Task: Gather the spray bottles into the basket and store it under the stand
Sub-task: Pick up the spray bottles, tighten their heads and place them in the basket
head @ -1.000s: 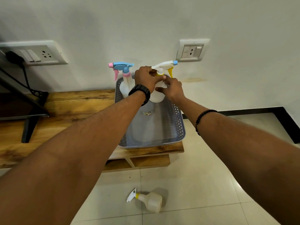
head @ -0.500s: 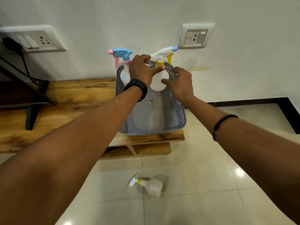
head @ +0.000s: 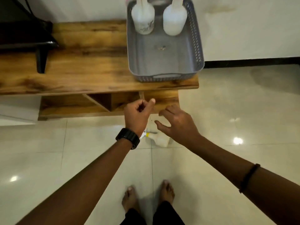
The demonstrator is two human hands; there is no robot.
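At the bottom of the view, two bare feet [head: 148, 196] stand on the pale tiled floor [head: 227, 159]. Both forearms reach forward over the tiles. Left wrist carries a black watch [head: 127, 138]; right forearm carries a thin black band [head: 249, 177]. Left hand [head: 138, 114]: fingers curled loosely inward, thumb extended, holding nothing. Right hand [head: 177, 124]: fingers spread and slightly bent, palm down, holding nothing. Both hands hang above a white spray bottle [head: 158, 138] that lies on its side on the floor, partly hidden by them; a yellow collar shows at its neck. Contact between hands and this bottle: none visible.

Beyond the hands, the wooden bench [head: 81, 75] with an open lower shelf [head: 73, 104]. On the bench's right end sits a grey perforated basket [head: 198, 46]. Two white bottles stand upright at its far end, side by side and apart: the left bottle [head: 142, 17] and the right bottle [head: 174, 18]; their tops are cut off by the frame. A small unidentifiable scrap [head: 161, 47] lies on the basket's bottom. Far left on the bench, a dark stand foot [head: 41, 60].
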